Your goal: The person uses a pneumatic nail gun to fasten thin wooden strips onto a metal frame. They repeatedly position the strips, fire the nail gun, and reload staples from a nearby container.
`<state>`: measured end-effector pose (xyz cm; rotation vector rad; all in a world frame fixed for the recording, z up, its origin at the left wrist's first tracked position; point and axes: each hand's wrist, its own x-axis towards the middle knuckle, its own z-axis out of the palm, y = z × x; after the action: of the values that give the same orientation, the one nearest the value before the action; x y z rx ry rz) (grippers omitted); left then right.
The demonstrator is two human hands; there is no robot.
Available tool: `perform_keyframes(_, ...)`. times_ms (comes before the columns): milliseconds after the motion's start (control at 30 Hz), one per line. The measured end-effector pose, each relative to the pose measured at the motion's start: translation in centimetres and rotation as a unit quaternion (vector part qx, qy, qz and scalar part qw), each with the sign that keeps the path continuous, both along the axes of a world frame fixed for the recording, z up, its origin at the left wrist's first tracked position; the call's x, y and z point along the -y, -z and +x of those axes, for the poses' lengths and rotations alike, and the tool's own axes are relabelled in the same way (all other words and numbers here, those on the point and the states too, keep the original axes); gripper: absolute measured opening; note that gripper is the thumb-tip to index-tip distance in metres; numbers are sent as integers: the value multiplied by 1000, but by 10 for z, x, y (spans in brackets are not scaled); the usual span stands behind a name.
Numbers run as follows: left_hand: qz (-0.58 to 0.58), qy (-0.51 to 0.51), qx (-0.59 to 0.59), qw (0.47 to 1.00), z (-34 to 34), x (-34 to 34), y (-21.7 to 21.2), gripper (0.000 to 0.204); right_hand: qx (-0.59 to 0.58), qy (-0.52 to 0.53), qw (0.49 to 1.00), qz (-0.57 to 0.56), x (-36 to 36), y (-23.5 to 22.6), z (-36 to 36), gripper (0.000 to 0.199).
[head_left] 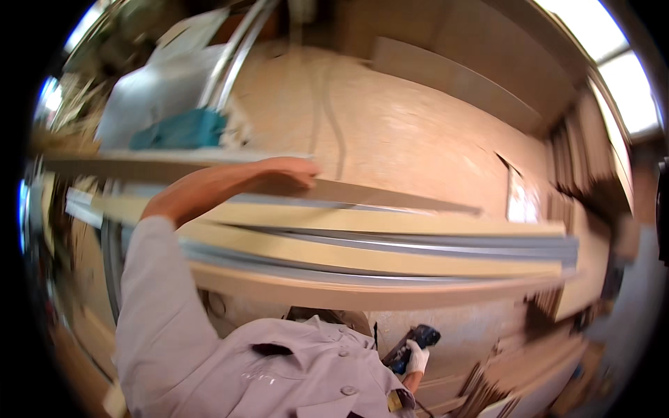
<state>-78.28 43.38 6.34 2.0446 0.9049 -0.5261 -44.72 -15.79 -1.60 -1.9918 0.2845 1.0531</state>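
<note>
Boards (362, 254), a stack of long pale flat panels with grey edges, lie across the middle of the view just above the person's light work shirt, and nothing shows any of them yet lifted clear. Low at the right, the gloved right hand (417, 357) has its fingers wrapped around a dark power tool (408, 346), hanging well apart from the stack. Farther off, the bare left hand (282, 174) reaches over the stack, fingers curled down onto the top strip (390, 196), thin and smooth; beyond lies the pale wooden floor (404, 132) and a blue-green machine part (181, 129).
</note>
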Motion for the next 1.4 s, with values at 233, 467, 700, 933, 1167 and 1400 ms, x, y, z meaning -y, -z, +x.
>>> perform_keyframes(233,-30,-3,-48,998,43,-11,-20,78,-16,108,991,73,25,-8,13,14)
perform_keyframes(467,-80,-166,40,982,72,40,-134,57,-17,179,979,95,82,38,27,16)
perform_keyframes(700,-28,-232,167,958,87,83,-242,38,-4,201,974,104,109,54,53,15)
perform_keyframes(933,-6,-212,239,947,110,152,-312,33,34,214,970,106,111,51,91,16)
perform_keyframes(1167,-60,-320,346,880,158,247,-327,23,87,196,963,164,98,32,134,19)
perform_keyframes(1400,-148,-290,342,881,192,282,-305,21,110,181,959,189,105,36,153,16)
